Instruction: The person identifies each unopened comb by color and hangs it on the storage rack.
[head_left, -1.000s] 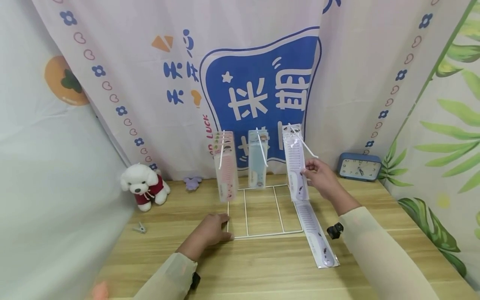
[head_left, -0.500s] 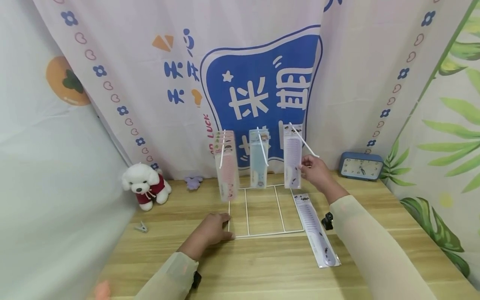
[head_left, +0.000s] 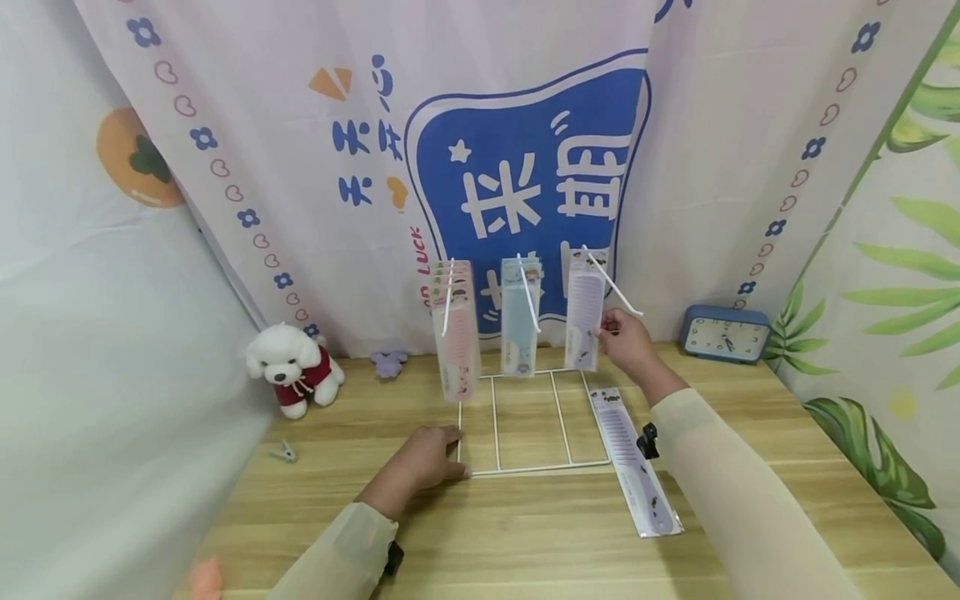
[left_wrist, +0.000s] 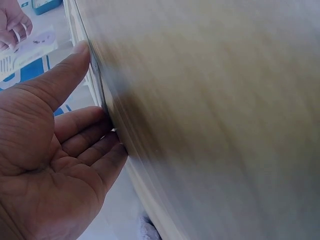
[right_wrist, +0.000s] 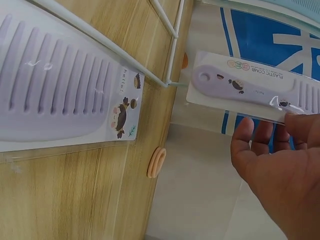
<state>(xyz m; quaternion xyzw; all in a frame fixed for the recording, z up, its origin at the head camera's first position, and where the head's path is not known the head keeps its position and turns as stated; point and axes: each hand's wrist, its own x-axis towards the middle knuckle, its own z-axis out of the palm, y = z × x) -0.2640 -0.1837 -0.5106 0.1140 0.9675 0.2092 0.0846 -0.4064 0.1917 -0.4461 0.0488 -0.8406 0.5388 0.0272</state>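
Observation:
My right hand (head_left: 626, 340) pinches the edge of a purple comb in a clear-fronted package (head_left: 584, 312), which hangs on the right white hook of a wire rack (head_left: 567, 417). In the right wrist view the thumb lies at the package's edge and the other fingers sit below it. Another packaged purple comb (head_left: 633, 462) lies on the table by the rack's right side. My left hand (head_left: 420, 460) rests at the rack's front left corner, thumb and fingers apart, fingertips against the wire base. Packaged pink combs (head_left: 457, 342) hang on the left hook, packaged blue ones (head_left: 517, 329) on the middle hook.
A blue alarm clock (head_left: 726, 333) stands at the back right of the wooden table (head_left: 525, 533). At the left are a white plush dog (head_left: 292, 367), a purple flower-shaped piece (head_left: 388, 363) and a small grey clip (head_left: 285, 452). A printed curtain hangs close behind the rack.
The held purple comb has swung back, its lower end moving away from the table comb and toward the curtain. My right hand has shifted slightly left and back with it; the left hand stays put.

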